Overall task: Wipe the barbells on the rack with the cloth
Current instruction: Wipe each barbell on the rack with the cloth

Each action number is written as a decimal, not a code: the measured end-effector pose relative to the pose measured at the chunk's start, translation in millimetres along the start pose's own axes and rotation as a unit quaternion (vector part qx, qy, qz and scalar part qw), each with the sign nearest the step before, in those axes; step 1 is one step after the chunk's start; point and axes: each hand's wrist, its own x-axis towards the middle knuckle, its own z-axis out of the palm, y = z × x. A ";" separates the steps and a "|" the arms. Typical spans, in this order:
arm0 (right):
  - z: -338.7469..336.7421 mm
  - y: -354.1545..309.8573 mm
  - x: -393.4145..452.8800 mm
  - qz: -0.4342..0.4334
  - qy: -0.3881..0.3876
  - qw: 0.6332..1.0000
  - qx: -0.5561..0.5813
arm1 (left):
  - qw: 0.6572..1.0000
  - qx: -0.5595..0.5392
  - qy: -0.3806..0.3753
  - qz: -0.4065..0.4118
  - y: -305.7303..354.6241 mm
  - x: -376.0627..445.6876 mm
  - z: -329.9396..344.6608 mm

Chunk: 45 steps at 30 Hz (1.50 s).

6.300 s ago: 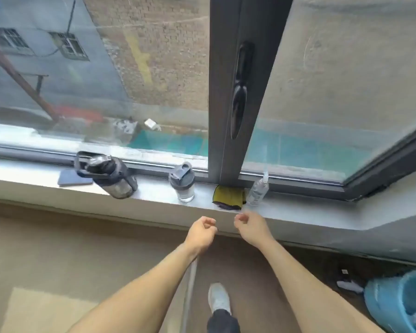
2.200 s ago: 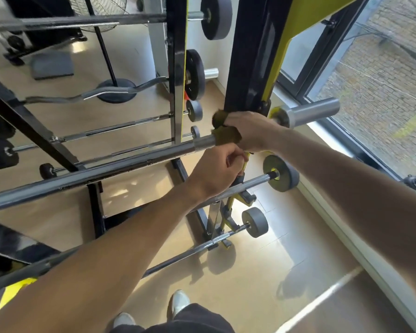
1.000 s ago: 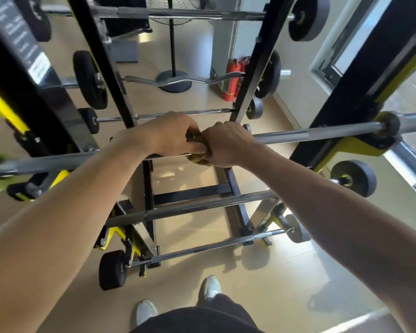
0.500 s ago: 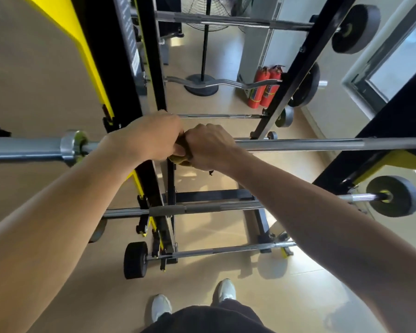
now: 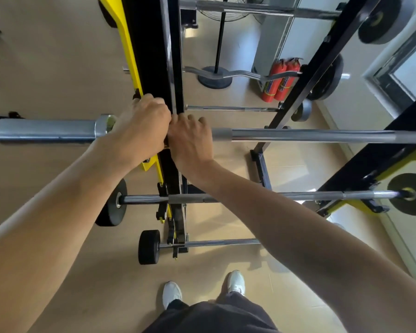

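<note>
Both hands curled round top barbell at rack's left upright: left hand beside collar, right hand touching it. Cloth hidden under the grip; cannot tell which hand holds it.

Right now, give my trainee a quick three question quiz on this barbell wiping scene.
1. True or false: both hands grip the same bar.
2. Which thing stands on the floor behind the rack? A) red extinguishers B) a blue bucket C) a ladder
3. Fill in: the left hand is beside the bar's thick ____.

Key:
1. True; the right hand touches the left one.
2. A, the extinguishers.
3. Sleeve. The cloth is hidden under the hands.
</note>
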 end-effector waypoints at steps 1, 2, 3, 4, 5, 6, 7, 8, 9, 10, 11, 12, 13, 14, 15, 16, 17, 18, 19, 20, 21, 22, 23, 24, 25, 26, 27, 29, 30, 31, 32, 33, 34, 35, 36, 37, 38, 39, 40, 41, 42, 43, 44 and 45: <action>3.4 2.7 -2.6 -0.009 0.019 1.000 -0.002 | 1.000 -0.005 0.014 -0.010 1.4 -1.7 -0.1; 7.4 4.8 -5.1 -0.022 0.037 0.999 -0.006 | 0.999 0.000 0.031 -0.017 2.1 -2.9 -0.1; 11.7 5.3 -8.4 -0.035 0.054 0.998 -0.011 | 0.998 0.012 0.051 -0.021 1.7 -4.0 0.0; 15.9 5.0 -13.0 -0.045 0.069 0.997 -0.010 | 0.997 0.025 0.066 -0.021 1.5 -4.7 0.1; 21.4 4.9 -18.4 -0.051 0.082 0.995 -0.001 | 0.997 0.030 0.072 -0.020 2.1 -5.1 0.3; 27.1 5.9 -23.7 -0.059 0.094 0.994 0.014 | 0.996 0.026 0.077 -0.021 3.6 -5.7 1.0; 31.9 8.1 -28.6 -0.069 0.098 0.992 0.027 | 0.996 0.019 0.082 -0.024 6.4 -6.3 1.9; 35.0 11.4 -33.0 -0.081 0.094 0.991 0.041 | 0.996 0.015 0.086 -0.029 10.4 -6.9 2.9; 36.0 15.4 -36.7 -0.095 0.090 0.990 0.055 | 0.995 0.011 0.091 -0.035 15.6 -7.9 3.2; 35.8 19.5 -38.9 -0.111 0.092 0.987 0.075 | 0.995 0.003 0.095 -0.039 20.5 -8.9 4.2; 35.3 23.0 -40.4 -0.127 0.100 0.982 0.096 | 0.994 -0.015 0.098 -0.043 24.8 -10.5 5.3; 35.6 26.7 -42.3 -0.140 0.109 0.977 0.116 | 0.993 -0.039 0.106 -0.045 29.4 -12.6 5.9; 36.7 30.6 -45.2 -0.150 0.118 0.972 0.134 | 0.990 -0.064 0.117 -0.045 33.6 -15.1 6.4; 38.1 34.6 -48.4 -0.156 0.127 0.968 0.152 | 0.986 -0.085 0.135 -0.041 37.7 -17.8 7.3; 39.8 38.7 -52.4 -0.159 0.135 0.963 0.170 | 0.981 -0.101 0.158 -0.038 42.1 -21.8 9.2; 40.2 42.3 -57.3 -0.159 0.144 0.958 0.190 | 0.975 -0.114 0.187 -0.034 46.8 -26.8 13.4; 41.2 45.4 -62.8 -0.155 0.153 0.952 0.215 | 0.968 -0.125 0.216 -0.028 52.5 -33.0 19.0; 44.3 48.8 -69.8 -0.148 0.158 0.944 0.248 | 0.961 -0.135 0.241 -0.025 58.1 -40.3 28.6; 48.6 52.5 -78.5 -0.136 0.158 0.935 0.286 | 0.954 -0.147 0.260 -0.023 64.4 -48.8 39.7; 53.6 55.6 -88.8 -0.116 0.152 0.928 0.320 | 0.948 -0.165 0.271 -0.021 70.8 -57.1 53.2; 59.3 58.7 -100.0 -0.090 0.137 0.923 0.349 | 0.943 -0.193 0.270 -0.027 77.5 -64.1 68.0; 64.1 61.7 -111.7 -0.059 0.104 0.918 0.378 | 0.938 -0.240 0.245 -0.038 83.1 -70.0 83.8; 68.3 64.5 -122.8 -0.024 0.056 0.911 0.408 | 0.930 -0.304 0.198 -0.057 87.5 -74.6 99.6; 71.6 66.3 -131.6 0.014 0.000 0.902 0.431 | 0.914 -0.370 0.142 -0.088 91.9 -78.1 114.0; 77.1 68.7 -138.5 0.061 -0.059 0.890 0.447 | 0.895 -0.421 0.083 -0.125 94.1 -80.5 131.3; 82.7 71.1 -142.9 0.121 -0.112 0.871 0.462 | 0.877 -0.452 0.028 -0.159 95.0 -82.3 148.7; 86.6 74.4 -144.8 0.193 -0.157 0.843 0.478 | 0.861 -0.473 -0.020 -0.188 94.7 -84.3 165.5; 94.5 85.0 -145.2 0.314 -0.230 0.771 0.504 | 0.822 -0.508 -0.104 -0.233 94.0 -88.8 191.6; 96.6 91.0 -144.2 0.341 -0.268 0.738 0.516 | 0.798 -0.530 -0.137 -0.253 94.2 -91.1 199.4; 98.3 96.5 -142.7 0.346 -0.305 0.717 0.524 | 0.772 -0.554 -0.164 -0.265 94.6 -93.2 204.6; 100.5 101.5 -141.4 0.341 -0.328 0.708 0.525 | 0.747 -0.583 -0.179 -0.266 95.2 -94.7 207.7; 105.0 106.0 -139.7 0.343 -0.333 0.706 0.523 | 0.722 -0.611 -0.190 -0.263 95.7 -95.7 209.2; 110.4 109.2 -136.8 0.356 -0.322 0.702 0.526 | 0.704 -0.633 -0.194 -0.257 96.2 -96.2 212.9; 116.7 111.2 -132.6 0.376 -0.306 0.689 0.539 | 0.697 -0.642 -0.195 -0.254 95.4 -96.0 216.6; 122.2 112.0 -127.3 0.400 -0.290 0.666 0.559 | 0.695 -0.645 -0.187 -0.257 95.2 -95.2 220.5; 126.4 112.2 -122.2 0.421 -0.273 0.633 0.589 | 0.697 -0.639 -0.173 -0.274 95.4 -94.4 225.2; 131.3 112.1 -117.4 0.439 -0.255 0.594 0.624 | 0.692 -0.637 -0.153 -0.303 96.1 -92.8 230.3; 135.3 110.6 -113.2 0.451 -0.230 0.553 0.661 | 0.674 -0.642 -0.134 -0.339 97.4 -90.0 232.9; 136.9 107.4 -110.3 0.454 -0.207 0.531 0.685 | 0.647 -0.651 -0.119 -0.379 98.6 -86.2 235.3; 137.4 102.4 -109.8 0.443 -0.187 0.557 0.677 | 0.623 -0.655 -0.113 -0.413 99.2 -82.5 238.7; 136.9 96.6 -110.8 0.411 -0.175 0.638 0.628 | 0.615 -0.648 -0.117 -0.435 99.8 -79.1 241.6; 138.1 90.9 -113.5 0.346 -0.176 0.743 0.545 | 0.616 -0.635 -0.128 -0.450 100.1 -77.0 245.3; 141.3 85.1 -116.0 0.255 -0.193 0.828 0.461 | 0.623 -0.618 -0.141 -0.458 100.4 -75.7 248.3; 145.2 79.5 -116.9 0.153 -0.220 0.879 0.395 | 0.628 -0.606 -0.149 -0.464 100.4 -75.6 251.6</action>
